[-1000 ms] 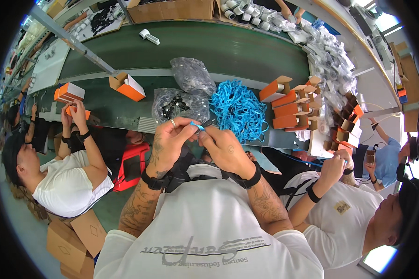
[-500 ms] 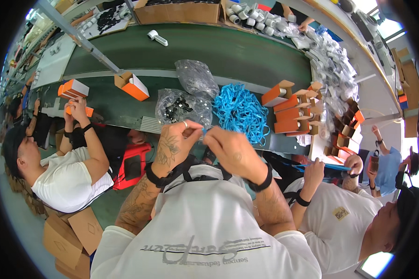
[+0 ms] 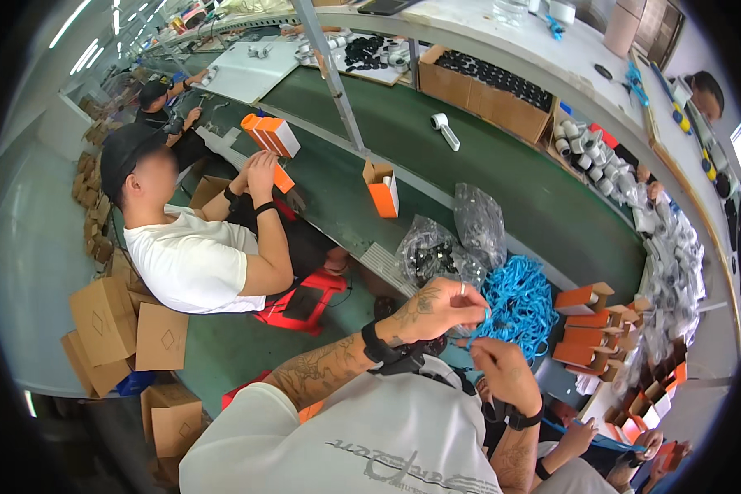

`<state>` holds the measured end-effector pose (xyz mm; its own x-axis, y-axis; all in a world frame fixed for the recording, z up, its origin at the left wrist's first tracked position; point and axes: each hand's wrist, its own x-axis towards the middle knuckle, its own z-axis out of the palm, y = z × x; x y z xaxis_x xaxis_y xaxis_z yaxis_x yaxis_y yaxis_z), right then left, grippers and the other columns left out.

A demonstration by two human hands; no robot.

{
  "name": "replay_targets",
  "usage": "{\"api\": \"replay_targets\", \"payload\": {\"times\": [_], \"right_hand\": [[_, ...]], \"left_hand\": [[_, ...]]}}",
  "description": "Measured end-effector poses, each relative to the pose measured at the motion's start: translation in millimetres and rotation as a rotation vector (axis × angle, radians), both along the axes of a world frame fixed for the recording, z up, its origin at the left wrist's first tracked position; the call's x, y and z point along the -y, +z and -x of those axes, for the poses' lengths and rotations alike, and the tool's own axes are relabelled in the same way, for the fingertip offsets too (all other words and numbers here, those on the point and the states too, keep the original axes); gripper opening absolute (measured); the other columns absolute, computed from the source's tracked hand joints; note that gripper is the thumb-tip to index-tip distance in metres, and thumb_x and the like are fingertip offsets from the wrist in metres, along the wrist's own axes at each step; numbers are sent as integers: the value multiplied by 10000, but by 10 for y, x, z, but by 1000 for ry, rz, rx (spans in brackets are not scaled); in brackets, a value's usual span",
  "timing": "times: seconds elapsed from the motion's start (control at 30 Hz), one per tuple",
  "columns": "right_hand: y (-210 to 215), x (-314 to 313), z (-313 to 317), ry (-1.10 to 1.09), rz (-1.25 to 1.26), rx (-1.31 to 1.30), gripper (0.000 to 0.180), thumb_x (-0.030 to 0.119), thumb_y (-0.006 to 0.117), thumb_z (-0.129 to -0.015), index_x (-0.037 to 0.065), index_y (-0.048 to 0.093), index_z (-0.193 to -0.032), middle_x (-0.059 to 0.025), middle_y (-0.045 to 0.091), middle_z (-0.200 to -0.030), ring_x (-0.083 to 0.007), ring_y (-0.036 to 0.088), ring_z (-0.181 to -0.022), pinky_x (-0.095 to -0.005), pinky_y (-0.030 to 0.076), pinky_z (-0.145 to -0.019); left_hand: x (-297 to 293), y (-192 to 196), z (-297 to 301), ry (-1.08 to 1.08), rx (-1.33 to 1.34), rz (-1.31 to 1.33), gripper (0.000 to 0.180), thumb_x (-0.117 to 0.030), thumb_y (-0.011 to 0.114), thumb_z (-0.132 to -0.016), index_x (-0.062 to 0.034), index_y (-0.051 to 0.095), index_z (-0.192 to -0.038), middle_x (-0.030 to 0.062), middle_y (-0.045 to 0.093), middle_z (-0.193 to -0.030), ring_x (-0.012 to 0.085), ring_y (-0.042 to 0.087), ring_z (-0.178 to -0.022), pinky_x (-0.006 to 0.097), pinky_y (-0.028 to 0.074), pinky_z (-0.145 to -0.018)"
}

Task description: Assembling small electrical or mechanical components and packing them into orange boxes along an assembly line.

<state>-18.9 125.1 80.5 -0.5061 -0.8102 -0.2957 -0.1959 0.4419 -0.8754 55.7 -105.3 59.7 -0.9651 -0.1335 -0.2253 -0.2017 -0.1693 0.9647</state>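
- Long dark-green counter [image 3: 329,195]: it runs from the upper left of the frame toward the lower right, carrying loose supplies and open cartons together, so the work looks part-way along.
- Large pile of white plastic parts, many in clear bags [image 3: 675,272]: along the right of the frame, plenty waiting.
- Group of orange-and-white cardboard boxes [image 3: 578,354]: right of centre, flaps up; white contents show in some, so they look filled but unclosed.
- Tangled heap of bright blue fabric straps [image 3: 522,305]: just right of centre, large, so many straps seem left to handle.
- Clear plastic bag of small black pieces [image 3: 428,255]: left of the heap, well stocked.
- Left hand [image 3: 436,311]: near the centre, its grip pinched together on a strap.
- Right hand [image 3: 506,370]: just below, fingers curled; whether its grip holds anything, I cannot tell.
- Thin bright blue strap [image 3: 487,315]: at the left fingertips, in front of the heap, apparently unfinished.
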Motion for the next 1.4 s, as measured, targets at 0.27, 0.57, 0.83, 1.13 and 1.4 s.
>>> {"api": "replay_targets", "payload": {"times": [0.27,0.57,0.83,1.13,1.4], "right_hand": [[154,192,-33,28,93,-300,129,88,671,-1039,1,764,-1066,-214,747,-868,-367,735,-738,-427,568,-702],[265,135,100,-82,53,-313,153,86,673,-1024,-28,773,-1007,-199,748,-830,-281,707,-685,-389,529,-662],[6,35,348,-42,-39,-241,134,120,743,-1008,-13,742,-997,-185,732,-763,-363,729,-676,-439,532,-628],[-380,-198,382,-105,-90,227,156,107,756,-993,20,805,-1112,-170,763,-833,-234,701,-708,-342,511,-671],[37,11,-7,-385,210,344,265,137,717,-1068,5,797,-1283,-67,799,-990,-106,621,-748,-288,505,-663]], "left_hand": [[10,-131,85,-107,-195,454,185,-119,794,-1015,20,785,-1136,84,805,-961,119,741,-829,297,593,-776],[-131,-396,75,-73,-314,748,228,-166,771,-1032,32,773,-1145,83,793,-923,132,739,-828,321,593,-782],[-73,-340,42,-340,-111,345,196,-157,761,-1035,16,768,-1127,92,783,-919,125,713,-803,316,577,-777],[-204,-277,23,-321,-28,10,215,-176,777,-1042,18,777,-1134,45,774,-923,105,715,-812,304,581,-749],[-133,-270,169,-22,-25,289,236,-199,715,-1055,10,772,-1148,103,794,-969,213,759,-884,355,598,-802]]}}
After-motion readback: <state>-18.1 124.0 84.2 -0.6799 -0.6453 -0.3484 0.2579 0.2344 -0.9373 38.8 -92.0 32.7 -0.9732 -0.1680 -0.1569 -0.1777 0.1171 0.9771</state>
